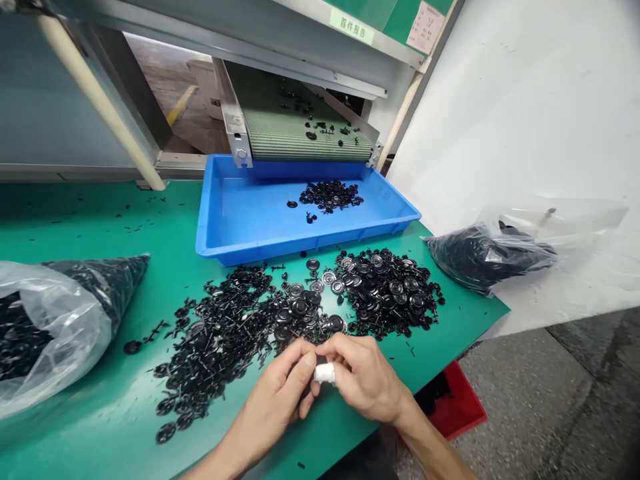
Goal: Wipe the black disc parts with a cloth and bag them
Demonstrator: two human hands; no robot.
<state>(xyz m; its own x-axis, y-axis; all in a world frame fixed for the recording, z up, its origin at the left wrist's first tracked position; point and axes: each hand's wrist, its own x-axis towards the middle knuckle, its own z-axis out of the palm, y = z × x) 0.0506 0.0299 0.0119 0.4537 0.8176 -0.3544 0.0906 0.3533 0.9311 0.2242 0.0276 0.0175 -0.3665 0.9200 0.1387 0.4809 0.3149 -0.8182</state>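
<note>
My left hand (283, 383) and my right hand (367, 377) meet over the near part of the green table, fingers curled and pinched together. Something dark shows between the fingertips, but the fingers hide most of it, so its kind is unclear. White tape (325, 373) is wrapped round my right thumb. Just beyond the hands lies a heap of small black plastic parts, discs and branched pieces (225, 320). To the right, another heap of black discs and small parts (395, 290) nearly joins it.
A blue tray (250, 250) with black parts stands below the green conveyor belt (280, 143), which carries more parts. Plastic bags of black parts lie left (75, 327) and right (493, 257). A red bin (463, 407) is below the table's (125, 427) right edge.
</note>
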